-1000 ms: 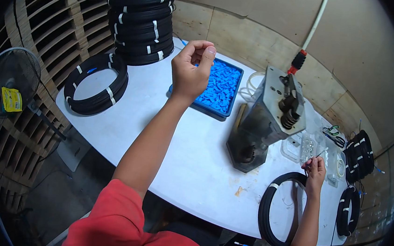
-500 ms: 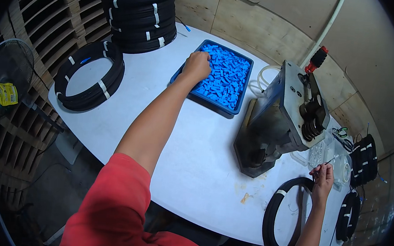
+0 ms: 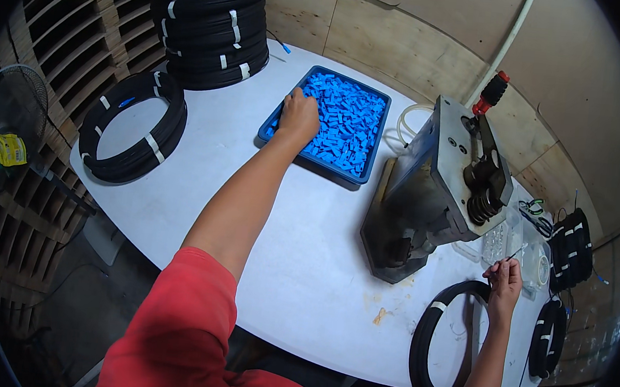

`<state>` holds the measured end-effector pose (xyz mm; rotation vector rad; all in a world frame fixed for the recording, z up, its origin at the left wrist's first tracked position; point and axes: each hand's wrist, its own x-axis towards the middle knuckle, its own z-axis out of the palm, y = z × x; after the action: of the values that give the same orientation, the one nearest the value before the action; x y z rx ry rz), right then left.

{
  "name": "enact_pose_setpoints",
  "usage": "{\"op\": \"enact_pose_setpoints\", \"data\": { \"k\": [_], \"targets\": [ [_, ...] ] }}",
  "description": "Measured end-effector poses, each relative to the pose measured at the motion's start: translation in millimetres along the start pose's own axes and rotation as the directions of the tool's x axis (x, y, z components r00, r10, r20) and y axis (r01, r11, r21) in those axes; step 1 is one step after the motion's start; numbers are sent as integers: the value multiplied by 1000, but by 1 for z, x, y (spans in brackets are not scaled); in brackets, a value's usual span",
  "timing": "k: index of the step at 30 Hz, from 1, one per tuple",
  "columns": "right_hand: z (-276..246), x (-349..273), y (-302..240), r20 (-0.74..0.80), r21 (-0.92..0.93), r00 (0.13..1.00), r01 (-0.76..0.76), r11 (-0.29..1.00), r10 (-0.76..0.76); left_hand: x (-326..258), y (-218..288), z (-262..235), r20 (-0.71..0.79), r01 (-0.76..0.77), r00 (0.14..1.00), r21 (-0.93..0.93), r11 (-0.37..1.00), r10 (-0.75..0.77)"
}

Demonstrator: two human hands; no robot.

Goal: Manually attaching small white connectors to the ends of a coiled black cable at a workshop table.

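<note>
Reaching at 12 o'clock, left hand [image 3: 300, 114] digs curled fingers into blue pieces [image 3: 346, 123] in the tray [image 3: 272, 127]; right hand [image 3: 504, 278], at 4 o'clock, apparently pinches a thin cable end [image 3: 517, 251].

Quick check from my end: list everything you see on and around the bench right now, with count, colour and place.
shallow blue plastic tray: one, blue, table's far centre.
small blue plastic pieces: too many to count, blue, filling the tray.
grey metal press machine: one, grey with a red-tipped lever, right of the tray.
stacked black cable coils with white ties: one pile, black, far left of the table.
single black cable coil: one, black, left edge.
black cable coil at the near edge: one, black, near right.
clear plastic boxes: count unclear, right of the machine.
round white table: one, white.
floor fan: one, dark, left of the table.
left hand: in the tray, on the blue pieces.
right hand: pinching a thin cable end.
</note>
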<state>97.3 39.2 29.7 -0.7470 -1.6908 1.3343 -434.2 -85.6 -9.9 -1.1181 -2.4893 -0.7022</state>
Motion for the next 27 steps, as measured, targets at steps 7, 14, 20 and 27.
{"op": "enact_pose_setpoints", "data": {
  "k": [7,14,20,27],
  "targets": [
    [0,0,3,2,-13,1000,8,1000,-8,5,-7,7,-74,-25,997,-173,985,13],
    [-1,-1,2,-2,-34,1000,-2,999,2,4,2,-11,-127,22,986,-530,848,-105],
    [2,0,2,-3,-43,1000,-2,999,2,0,-4,-14,-196,-93,980,-647,757,-47],
    [1,-2,2,-7,-55,1000,0,998,0,-5,2,-22,-152,-48,984,-716,696,-89]
  ]
}}
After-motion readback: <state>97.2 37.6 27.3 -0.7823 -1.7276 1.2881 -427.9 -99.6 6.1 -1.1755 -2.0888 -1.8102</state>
